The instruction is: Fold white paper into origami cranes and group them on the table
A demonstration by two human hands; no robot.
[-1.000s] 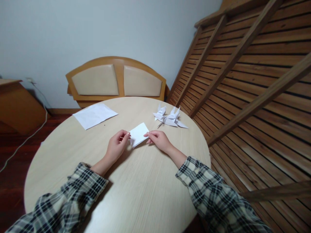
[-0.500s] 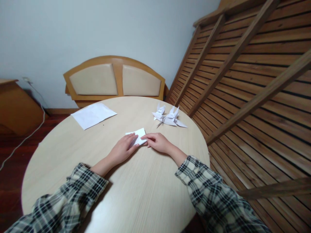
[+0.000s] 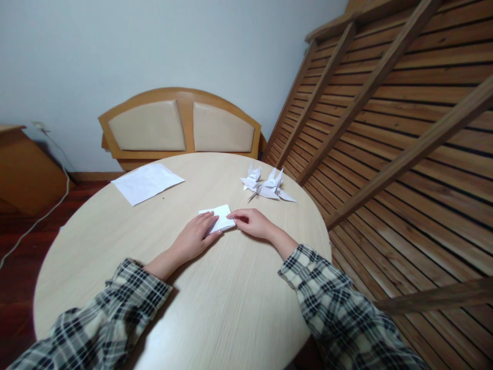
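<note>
Head view: the folded paper (image 3: 222,220) is located near the frame's centre, on the table (image 3: 215,303), partly covered by the left hand (image 3: 193,235), whose fingers are laid flat and slightly parted. Its right corner appears to be narrowly pinched by the right hand (image 3: 253,224). Judged light, layered stiff, easily creased; best gripped at edges. One second earlier, the paper was held by both hands' fingertips; now its left part has been covered.

The head camera looks forward and down across the table (image 3: 215,308) toward its far edge, probably from just above the near one.
</note>
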